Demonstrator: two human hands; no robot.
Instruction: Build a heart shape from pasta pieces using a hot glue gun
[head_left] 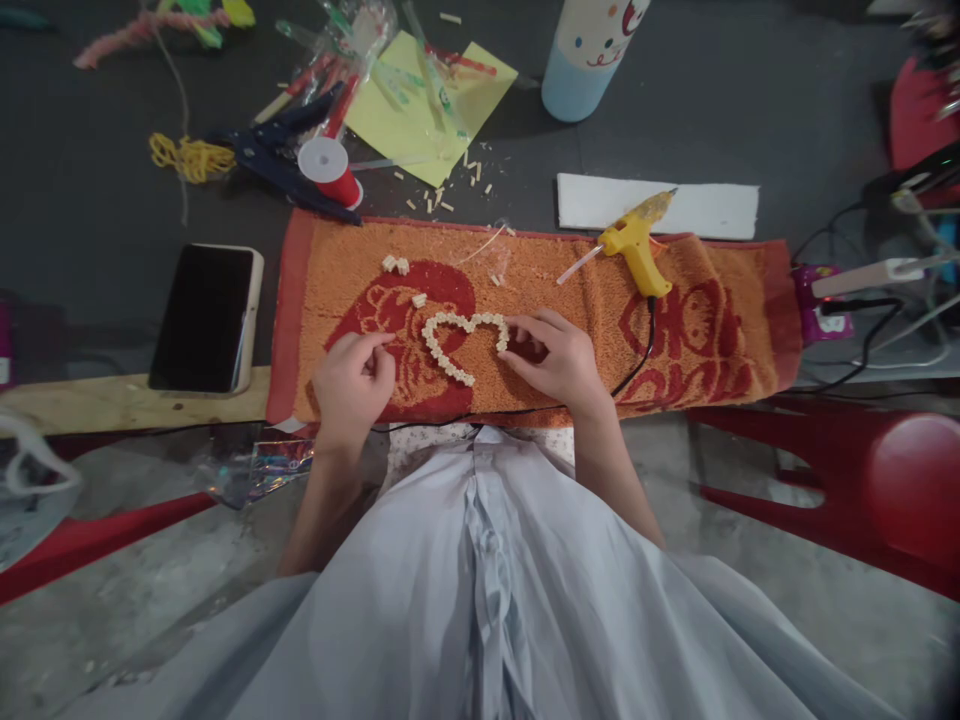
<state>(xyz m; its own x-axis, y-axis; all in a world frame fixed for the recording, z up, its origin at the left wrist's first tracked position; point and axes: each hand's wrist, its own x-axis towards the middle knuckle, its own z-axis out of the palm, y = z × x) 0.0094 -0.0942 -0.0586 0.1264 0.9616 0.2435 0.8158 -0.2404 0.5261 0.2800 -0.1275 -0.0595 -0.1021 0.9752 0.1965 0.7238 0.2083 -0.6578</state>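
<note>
A heart-shaped outline of small pale sticks (pixel 437 348) lies on the orange and red towel (pixel 525 390), with a gap at its lower right. My right hand (pixel 559 358) has its thumb and forefinger at the right end of the outline, closed around that end. To the left of it, my left hand (pixel 354 382) rests over the towel with its fingers curled and the forefinger against the thumb; what lies between them, if anything, is hidden. Small clusters of the same pale pieces (pixel 395 265) sit above the heart, and one more cluster (pixel 419 300) is close to its upper left.
A yellow glue gun (pixel 637 245) lies across the towel and a white strip (pixel 682 208), its cord running toward me. Left stand a phone (pixel 204 320), dark blue pliers (pixel 281 150) and a red thread spool (pixel 330 172). Behind are yellow paper (pixel 409 110) and a bottle (pixel 589 65).
</note>
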